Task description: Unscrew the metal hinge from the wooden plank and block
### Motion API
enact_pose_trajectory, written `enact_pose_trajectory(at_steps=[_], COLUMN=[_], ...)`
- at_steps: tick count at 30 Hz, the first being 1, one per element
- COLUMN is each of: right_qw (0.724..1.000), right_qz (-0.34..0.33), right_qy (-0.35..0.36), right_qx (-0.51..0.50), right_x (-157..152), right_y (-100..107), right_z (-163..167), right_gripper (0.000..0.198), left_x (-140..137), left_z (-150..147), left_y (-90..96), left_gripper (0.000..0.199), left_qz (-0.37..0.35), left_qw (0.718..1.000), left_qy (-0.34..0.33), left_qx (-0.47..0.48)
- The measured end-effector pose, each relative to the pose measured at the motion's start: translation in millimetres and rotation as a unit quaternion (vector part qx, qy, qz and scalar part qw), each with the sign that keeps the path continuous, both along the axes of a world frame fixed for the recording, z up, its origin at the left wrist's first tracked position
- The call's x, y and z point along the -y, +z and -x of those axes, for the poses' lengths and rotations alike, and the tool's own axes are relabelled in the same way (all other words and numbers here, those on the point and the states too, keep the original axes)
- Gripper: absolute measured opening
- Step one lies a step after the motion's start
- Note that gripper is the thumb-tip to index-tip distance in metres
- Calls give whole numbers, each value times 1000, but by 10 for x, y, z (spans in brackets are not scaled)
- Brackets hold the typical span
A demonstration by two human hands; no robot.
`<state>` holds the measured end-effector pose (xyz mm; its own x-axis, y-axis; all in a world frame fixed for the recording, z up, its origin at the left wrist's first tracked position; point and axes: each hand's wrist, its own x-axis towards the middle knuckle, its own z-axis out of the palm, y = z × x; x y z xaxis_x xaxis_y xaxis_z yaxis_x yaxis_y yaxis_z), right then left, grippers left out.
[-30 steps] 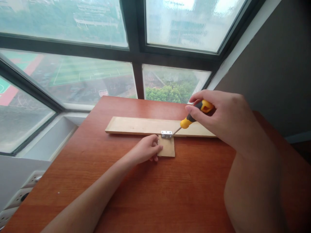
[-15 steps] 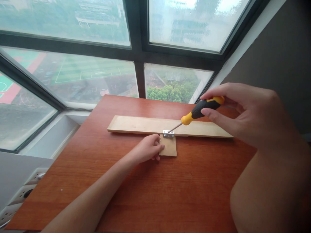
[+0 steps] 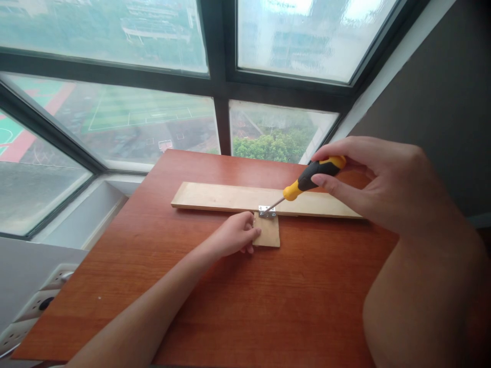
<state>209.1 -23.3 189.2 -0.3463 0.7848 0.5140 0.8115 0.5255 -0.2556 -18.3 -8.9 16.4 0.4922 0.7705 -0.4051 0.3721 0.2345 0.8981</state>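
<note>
A long pale wooden board (image 3: 222, 197) lies across the red-brown table (image 3: 245, 301). A small wooden block (image 3: 268, 233) sits against its near edge, joined by a small metal hinge (image 3: 267, 211). My left hand (image 3: 233, 236) rests on the table and presses the block's left side. My right hand (image 3: 383, 180) grips a yellow and black screwdriver (image 3: 310, 176) by the handle. The screwdriver slants down to the left, and its tip rests on the hinge.
Large windows (image 3: 153, 76) rise right behind the table's far edge. A dark wall (image 3: 441, 102) stands to the right. A white power strip (image 3: 30, 306) lies low at the left, beside the table's left edge.
My right hand shifted its hold on the screwdriver handle, first drawing back to the right, then a little left again. The tip stayed on the hinge. The left hand kept still.
</note>
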Motion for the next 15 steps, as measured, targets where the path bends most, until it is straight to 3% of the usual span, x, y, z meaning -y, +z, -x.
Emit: enact_pose_trajectory(at_steps=[7, 15], right_qw=[1000, 997], right_qz=[15, -29], right_qy=[-14, -56], right_qx=[10, 39], right_x=[-4, -71], right_y=[-1, -61], right_z=[34, 68], right_gripper=[22, 18], left_x=[2, -2], left_z=[0, 1], left_y=[7, -6], left_gripper=[22, 21], left_qz=[4, 9], left_qw=[1000, 1000], left_qy=[7, 5], left_qx=[3, 7])
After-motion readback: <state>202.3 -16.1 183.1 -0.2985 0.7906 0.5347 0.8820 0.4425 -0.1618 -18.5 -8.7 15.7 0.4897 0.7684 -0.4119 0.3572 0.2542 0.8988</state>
